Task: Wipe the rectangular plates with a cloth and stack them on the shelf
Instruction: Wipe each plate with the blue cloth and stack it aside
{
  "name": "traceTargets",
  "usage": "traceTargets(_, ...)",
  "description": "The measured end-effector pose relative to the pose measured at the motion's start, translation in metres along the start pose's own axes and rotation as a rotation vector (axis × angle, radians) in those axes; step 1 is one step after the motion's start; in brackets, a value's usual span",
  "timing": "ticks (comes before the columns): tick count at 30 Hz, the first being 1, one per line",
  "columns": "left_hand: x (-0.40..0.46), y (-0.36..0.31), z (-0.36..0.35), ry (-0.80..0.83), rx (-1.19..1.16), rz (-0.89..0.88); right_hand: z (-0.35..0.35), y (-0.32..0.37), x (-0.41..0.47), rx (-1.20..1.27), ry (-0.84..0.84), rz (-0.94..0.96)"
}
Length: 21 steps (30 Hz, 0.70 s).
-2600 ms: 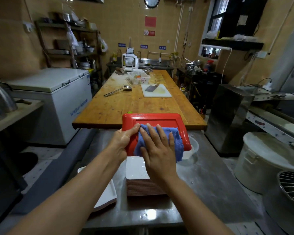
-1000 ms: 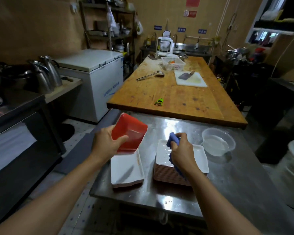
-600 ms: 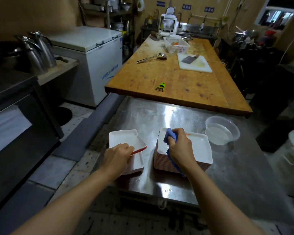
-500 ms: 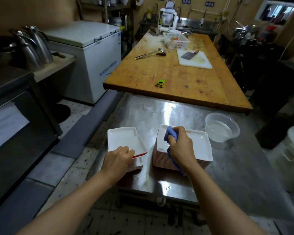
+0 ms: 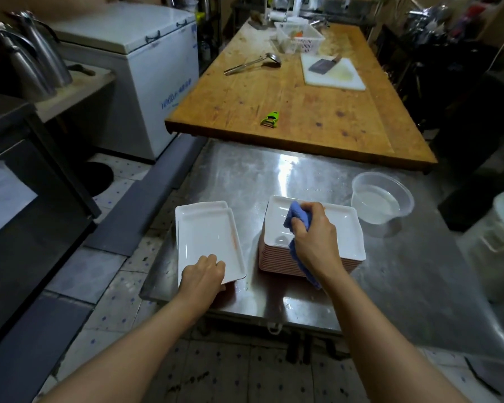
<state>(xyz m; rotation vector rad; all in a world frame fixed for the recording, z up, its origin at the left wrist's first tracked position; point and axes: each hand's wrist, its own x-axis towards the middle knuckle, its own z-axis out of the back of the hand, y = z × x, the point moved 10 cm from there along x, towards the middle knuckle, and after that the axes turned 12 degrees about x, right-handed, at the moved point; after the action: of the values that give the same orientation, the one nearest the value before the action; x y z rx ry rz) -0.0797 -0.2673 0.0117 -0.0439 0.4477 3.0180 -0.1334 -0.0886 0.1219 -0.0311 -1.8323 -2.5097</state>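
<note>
1. Head view, left side: the left hand rests on the near corner of the top white rectangular plate of a short pile at the front left edge of the steel worktop. Its fingers are curled over the rim; whether the grip is closed on the plate or only steadying it cannot be told. The edge of one more plate shows beneath, slightly askew, so this pile looks like the wiped ones, and it is small.

2. Head view, right side: the right hand keeps a closed grip on a bunched blue cloth, pressed onto the top plate of the tall stack, just beside the short pile. By its many layered pinkish edges, this stack holds far more plates.

3. Head view, surroundings: a clear tub of water stands near the tall stack, towards the wooden table.

4. Judgement: the task looks to be at an early stage. Most plates seemingly await wiping, and no plate is seen on a shelf yet, so the stacking step appears wholly undone.
</note>
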Motion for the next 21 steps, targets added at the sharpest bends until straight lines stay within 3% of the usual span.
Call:
traceTargets(7,0.004,0.01,-0.022,0.122,0.023,0.036,0.007,-0.012,0.003,0.047,-0.014,-0.027)
traceTargets(15,0.01,0.023,-0.029,0.058,0.003,0.056,0.015,-0.019,0.007,0.021,-0.058,-0.005)
traceTargets(18,0.012,0.022,-0.032,0.14,0.007,0.081,0.02,-0.024,0.01,0.01,-0.078,-0.01)
traceTargets(21,0.022,0.025,-0.013,0.134,-0.154,0.198,0.023,-0.028,0.014,-0.039,-0.092,-0.006)
